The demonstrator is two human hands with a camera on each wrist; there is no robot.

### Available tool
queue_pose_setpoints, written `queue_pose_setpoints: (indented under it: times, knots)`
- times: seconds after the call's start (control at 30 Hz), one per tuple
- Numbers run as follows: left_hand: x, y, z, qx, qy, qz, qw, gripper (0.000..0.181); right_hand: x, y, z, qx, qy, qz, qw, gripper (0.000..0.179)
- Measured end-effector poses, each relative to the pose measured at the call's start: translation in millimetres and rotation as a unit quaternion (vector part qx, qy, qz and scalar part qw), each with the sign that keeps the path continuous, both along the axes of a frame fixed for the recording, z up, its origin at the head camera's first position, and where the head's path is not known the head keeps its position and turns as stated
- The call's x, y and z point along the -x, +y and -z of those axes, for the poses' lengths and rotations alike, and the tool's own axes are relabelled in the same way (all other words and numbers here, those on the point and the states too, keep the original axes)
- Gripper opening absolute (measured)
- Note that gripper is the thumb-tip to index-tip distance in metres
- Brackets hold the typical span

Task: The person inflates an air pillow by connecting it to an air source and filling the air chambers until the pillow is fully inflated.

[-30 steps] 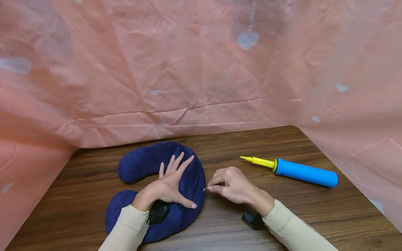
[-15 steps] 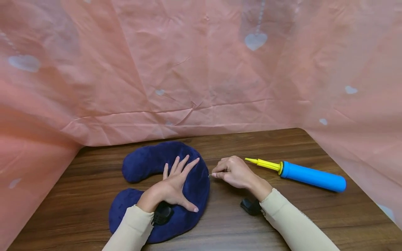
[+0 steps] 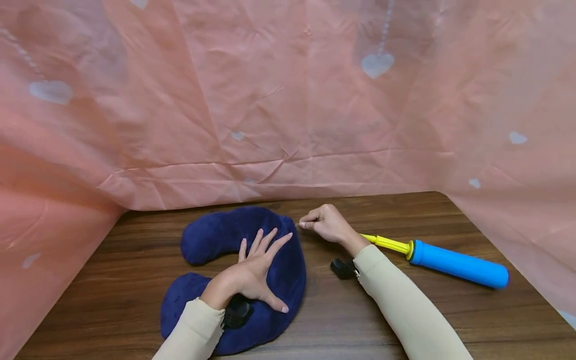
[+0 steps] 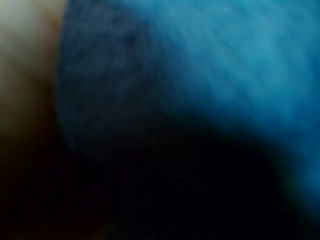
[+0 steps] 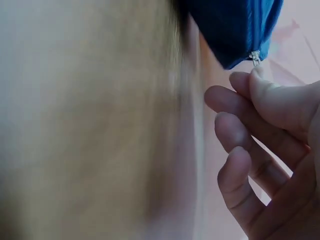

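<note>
A navy plush U-shaped neck pillow lies on the wooden table, its opening toward the left. My left hand rests on it with fingers spread, pressing the curved part. At the pillow's upper right edge my right hand pinches a small metal zipper pull between thumb and index finger. The zipper seam runs along the pillow's outer side in the right wrist view. There the other fingers are loosely bent. The left wrist view is blurred, filled by close blue plush and dark shadow.
A blue hand pump with a yellow nozzle lies to the right on the wooden table; the right forearm covers the nozzle's tip. Pink cloth with pale hearts hangs behind and at both sides of the table.
My right hand has moved away from me along the pillow's right edge, drawing the zipper pull with it. The left hand keeps pressing the pillow. The whole view has shifted slightly.
</note>
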State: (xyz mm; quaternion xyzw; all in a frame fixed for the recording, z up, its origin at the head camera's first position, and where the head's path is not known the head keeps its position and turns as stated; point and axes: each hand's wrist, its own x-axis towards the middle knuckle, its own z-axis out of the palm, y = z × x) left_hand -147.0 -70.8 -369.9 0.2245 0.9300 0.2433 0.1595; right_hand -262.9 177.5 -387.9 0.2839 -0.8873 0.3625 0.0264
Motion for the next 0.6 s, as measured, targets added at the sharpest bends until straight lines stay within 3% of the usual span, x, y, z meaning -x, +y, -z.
queue_pose_setpoints:
  times: [0.27,0.4,0.6]
  knots:
    - [-2.5,2.5,-0.3,0.010,-0.009,0.022,0.9997,0.142,32.3,-22.6,6.7,0.014,-0.059,0.040,0.9974,0.017]
    - [-4.0,2.5,-1.6,0.014,-0.010,0.022,0.9996,0.142,38.4,-29.7,6.6,0.014,-0.081,0.037,0.9959,0.017]
    - [-1.7,-2.6,-2.6,0.010,-0.002,0.005,0.9999,0.141,38.9,-33.6,-2.8,-0.011,-0.072,0.026,0.9970,0.016]
